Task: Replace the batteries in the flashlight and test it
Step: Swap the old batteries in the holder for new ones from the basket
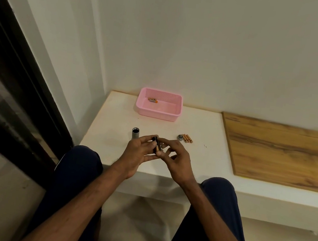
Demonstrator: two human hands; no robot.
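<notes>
Currently: battery holder held over white ledge

White ledge (203,130) set into room corner, pale walls behind and to left. Dark-framed glass door (8,72) at far left. Wood-grain board (283,153) laid on ledge's right part. Glossy pale floor below; knees in dark trousers on either side of the forearms.

Pink basket (158,113) at back of ledge, near wall; two orange-ended batteries (152,100) lying inside. Grey flashlight tube (135,133) standing upright, open end up, left of hands. Round grey end cap (180,137) at right, touching a row of tan batteries (187,138) lying side by side.

Black battery holder (155,145) over near part of ledge, between both hands. Long axis running away from viewer, slightly tilted; dark end far, tan battery showing along near half.

Left hand (139,154) closed on holder from left, fingers wrapped. Right hand (177,161) pinching near end with thumb and fingertips.
</notes>
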